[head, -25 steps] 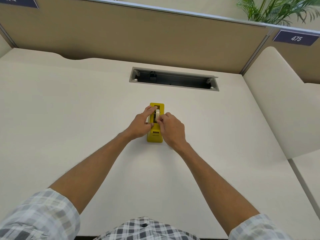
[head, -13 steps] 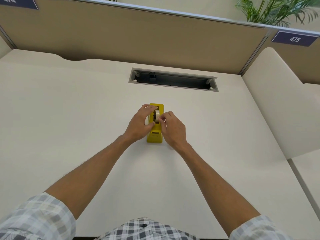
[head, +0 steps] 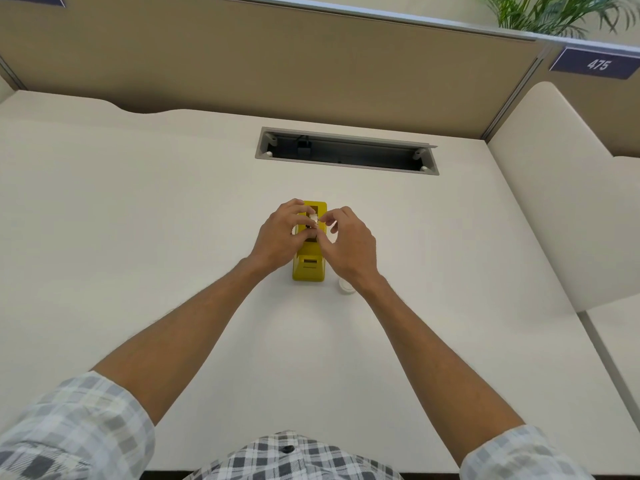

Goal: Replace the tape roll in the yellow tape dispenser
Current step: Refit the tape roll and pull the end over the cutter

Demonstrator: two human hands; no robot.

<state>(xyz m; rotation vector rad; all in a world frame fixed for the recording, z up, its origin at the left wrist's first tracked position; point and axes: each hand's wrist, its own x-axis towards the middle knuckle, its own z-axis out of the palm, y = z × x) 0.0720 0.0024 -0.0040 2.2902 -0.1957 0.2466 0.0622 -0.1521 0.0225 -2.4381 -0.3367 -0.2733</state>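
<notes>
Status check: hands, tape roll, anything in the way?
Both hands, left hand and right hand, pinch tape roll over yellow dispenser. White round object near right wrist, clear of the work.

Short-sleeved checked shirt point(head: 294, 459), grey/white plaid w/ darker grey squares; 1 dark button at front centre. Paler check on left sleeve point(head: 72, 431) and right sleeve point(head: 519, 455), both ending above elbow. Forearms, left hand point(head: 280, 233), right hand point(head: 349, 244) bare.

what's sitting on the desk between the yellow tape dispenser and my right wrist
In the head view, a small white round object, partly hidden under the right wrist, lies on the cream desk just right of the yellow tape dispenser; what it is, unclear.
</notes>
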